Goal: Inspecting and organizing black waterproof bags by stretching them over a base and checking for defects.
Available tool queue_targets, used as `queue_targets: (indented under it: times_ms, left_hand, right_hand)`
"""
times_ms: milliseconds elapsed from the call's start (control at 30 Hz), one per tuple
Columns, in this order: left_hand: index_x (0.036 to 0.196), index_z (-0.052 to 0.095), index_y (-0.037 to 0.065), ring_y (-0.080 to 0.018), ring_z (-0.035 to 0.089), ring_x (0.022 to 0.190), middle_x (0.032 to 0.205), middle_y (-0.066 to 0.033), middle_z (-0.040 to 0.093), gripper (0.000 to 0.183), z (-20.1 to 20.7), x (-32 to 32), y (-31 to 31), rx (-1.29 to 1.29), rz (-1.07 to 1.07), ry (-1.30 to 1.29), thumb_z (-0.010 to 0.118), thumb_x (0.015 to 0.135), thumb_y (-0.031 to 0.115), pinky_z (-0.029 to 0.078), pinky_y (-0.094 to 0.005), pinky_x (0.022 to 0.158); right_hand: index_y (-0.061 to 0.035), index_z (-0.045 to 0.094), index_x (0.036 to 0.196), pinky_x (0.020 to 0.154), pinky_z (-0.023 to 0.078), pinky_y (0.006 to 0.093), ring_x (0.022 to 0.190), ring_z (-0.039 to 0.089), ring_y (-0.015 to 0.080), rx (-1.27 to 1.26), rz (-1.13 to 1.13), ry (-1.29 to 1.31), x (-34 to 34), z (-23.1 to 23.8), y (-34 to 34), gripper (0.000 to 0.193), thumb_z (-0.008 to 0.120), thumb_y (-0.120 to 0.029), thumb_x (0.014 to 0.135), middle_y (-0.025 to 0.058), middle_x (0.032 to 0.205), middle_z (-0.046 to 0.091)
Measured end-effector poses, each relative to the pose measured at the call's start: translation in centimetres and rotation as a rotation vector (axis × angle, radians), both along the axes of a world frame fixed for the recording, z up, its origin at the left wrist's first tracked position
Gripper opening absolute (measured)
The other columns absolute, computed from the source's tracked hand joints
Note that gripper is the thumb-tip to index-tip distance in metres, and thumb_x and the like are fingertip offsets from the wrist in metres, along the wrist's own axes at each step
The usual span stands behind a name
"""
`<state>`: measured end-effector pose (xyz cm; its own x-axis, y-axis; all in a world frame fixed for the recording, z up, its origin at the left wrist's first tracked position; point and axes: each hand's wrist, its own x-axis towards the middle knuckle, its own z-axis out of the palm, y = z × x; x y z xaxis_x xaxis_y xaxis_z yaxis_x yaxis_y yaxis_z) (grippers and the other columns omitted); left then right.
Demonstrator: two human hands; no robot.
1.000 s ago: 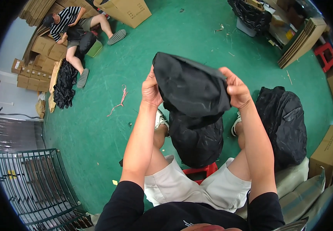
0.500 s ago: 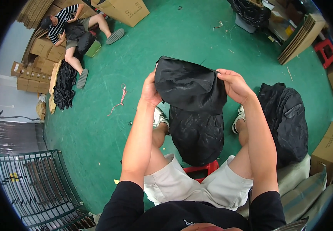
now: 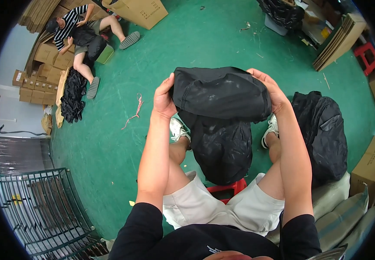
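Observation:
A piece of thin black fabric (image 3: 222,95) with a stitched seam is stretched between my two hands, in front of my knees. My left hand (image 3: 165,99) grips its left edge, thumb up and fingers mostly behind the cloth. At the upper right end, my right hand (image 3: 273,91) holds it, with some fingers hidden behind the fold. Below, a rounded heap of black fabric (image 3: 221,151) lies between my legs, over a red plastic stool (image 3: 235,188); whether it joins the held piece I cannot tell.
To the right lies a larger black fabric bundle (image 3: 321,134), beside pale woven sacks (image 3: 339,212) and a carton (image 3: 369,162). A person (image 3: 77,32) sits at the far left near stacked cartons (image 3: 44,78). Pink string (image 3: 137,108) lies on the green floor (image 3: 109,138).
The held fabric has spread wider and turned, showing a seamed, dusty face. My right hand has shifted right and up, and my left hand slightly left.

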<state>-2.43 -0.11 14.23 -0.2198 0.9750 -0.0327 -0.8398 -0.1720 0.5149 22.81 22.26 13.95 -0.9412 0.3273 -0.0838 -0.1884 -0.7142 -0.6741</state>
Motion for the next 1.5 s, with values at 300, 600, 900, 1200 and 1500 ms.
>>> queue_targets:
  times_ms: [300,600,900,1200,1500]
  left_hand:
    - [0.123,0.056,-0.005,-0.0294,0.063,0.110,0.120,-0.0196,0.063,0.039,0.9,-0.1,-0.5,0.073,0.096,0.121,0.055,0.097,0.024,0.049,-0.0434,0.098]
    - [0.135,0.047,-0.005,-0.0287,0.060,0.116,0.129,-0.0175,0.058,0.045,1.8,1.9,0.4,-0.086,0.101,0.232,0.056,0.091,0.001,0.048,-0.0420,0.100]
    - [0.127,0.051,-0.011,-0.0378,0.058,0.116,0.126,-0.0271,0.058,0.044,-1.3,-1.1,0.7,-0.032,0.015,-0.207,0.046,0.099,0.022,0.043,-0.0491,0.106]
    - [0.128,0.048,-0.013,-0.0402,0.058,0.116,0.129,-0.0276,0.056,0.071,0.3,-0.4,0.6,-0.050,0.091,-0.189,0.053,0.094,0.050,0.045,-0.0508,0.103]
    - [0.130,0.043,-0.017,-0.0406,0.053,0.123,0.130,-0.0306,0.053,0.065,2.0,2.2,2.4,-0.117,0.078,-0.218,0.049,0.097,0.039,0.035,-0.0491,0.111]
  right_hand:
    - [-0.0007,0.061,0.104,0.070,0.058,0.0298,0.077,0.069,0.0162,-0.052,-0.077,-0.231,0.6,1.5,-0.2,0.022,0.058,-0.021,0.097,0.0091,0.096,0.070]
    - [0.0046,0.029,0.145,0.109,0.038,0.0439,0.128,0.050,0.0299,0.094,0.220,0.050,2.2,-0.7,0.7,0.084,0.071,-0.036,0.085,0.0186,0.144,0.044]
    - [0.0050,0.042,0.138,0.105,0.043,0.0469,0.122,0.055,0.0347,-0.415,0.125,0.016,0.8,0.3,-0.3,0.061,0.052,-0.039,0.097,0.0206,0.135,0.053]
    - [0.0051,0.056,0.122,0.094,0.052,0.0420,0.101,0.066,0.0291,-0.317,0.008,-0.020,0.1,1.3,-1.6,0.039,0.056,-0.020,0.092,0.0179,0.117,0.065]
    - [0.0092,0.061,0.108,0.092,0.053,0.0422,0.098,0.067,0.0311,-0.459,-0.250,0.100,0.1,0.8,-0.3,0.029,0.051,-0.012,0.091,0.0205,0.110,0.067]
